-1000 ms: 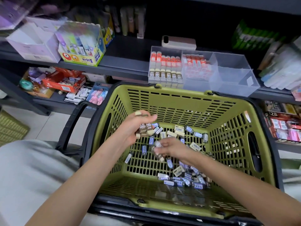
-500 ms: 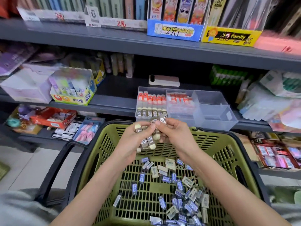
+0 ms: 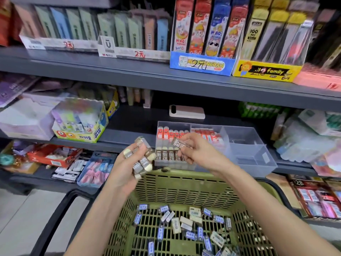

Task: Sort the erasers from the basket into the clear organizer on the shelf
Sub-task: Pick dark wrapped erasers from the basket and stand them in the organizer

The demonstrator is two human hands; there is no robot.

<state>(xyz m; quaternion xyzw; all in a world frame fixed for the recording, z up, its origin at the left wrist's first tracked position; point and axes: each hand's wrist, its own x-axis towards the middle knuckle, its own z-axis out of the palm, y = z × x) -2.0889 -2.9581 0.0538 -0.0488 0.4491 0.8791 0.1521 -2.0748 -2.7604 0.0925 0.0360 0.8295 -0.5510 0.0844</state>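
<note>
Obs., standing by: clear organizer (image 3: 245,150) sits at front edge of the grey shelf (image 3: 129,130); all posns ref'd to it. L hand (image 3: 127,167) is just left of organizer's front-left corner, fingers curled round a bundle of erasers (image 3: 143,159). Several pcs, brown/grey sleeves w/ cream ends, gripped firmly, some sticking out past the fingers. R hand (image 3: 199,154) is over organizer's left compartment. Its thumb + fingertips pinch a single 2B eraser (image 3: 177,143), tilted, just above the front row there; can't tell if it touches that row. Rest of R hand's fingers loosely curled. Left compartment: row of red-sleeved erasers (image 3: 170,133) at back, row of brown 2B erasers (image 3: 170,156) upright at front. Middle compartment: more red/white erasers (image 3: 210,134). Green basket (image 3: 184,185) is below & in front of organizer, its far rim just under organizer's front wall. Loose erasers (image 3: 184,224) lie scattered on basket floor, mostly blue-labelled, a few white. Behind organizer: a flat pinkish phone-like item (image 3: 186,112). Well left of organizer, same shelf: a glue display box (image 3: 81,126).
</note>
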